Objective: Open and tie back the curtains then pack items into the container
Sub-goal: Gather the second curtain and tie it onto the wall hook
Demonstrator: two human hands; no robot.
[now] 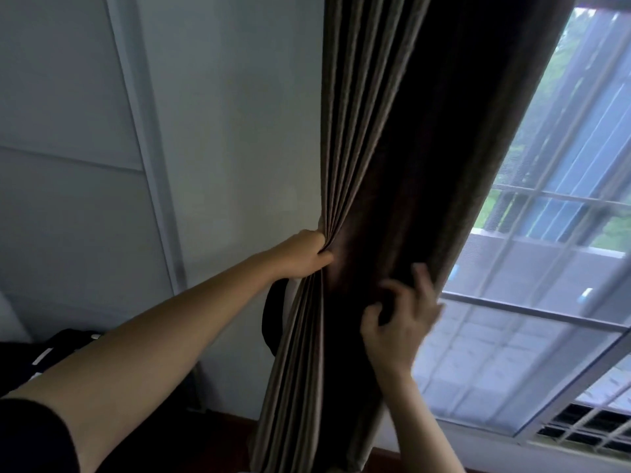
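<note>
The left hand (304, 256) clamped the pleats at the left edge of the curtain (409, 148). The right hand (399, 319) curled at its right edge — grip too blurred to tell.

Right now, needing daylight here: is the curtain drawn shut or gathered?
Gathered. The left hand grips the curtain in bunched pleats; the window beside it shows.

The left arm reaches out nearly straight, bare below a dark sleeve (30, 438), its left hand (304, 256) clenched round gathered folds of the curtain (392, 148). The right forearm rises steeply. The right hand (403, 315), blurred, curls its fingers at the curtain's edge.
</note>
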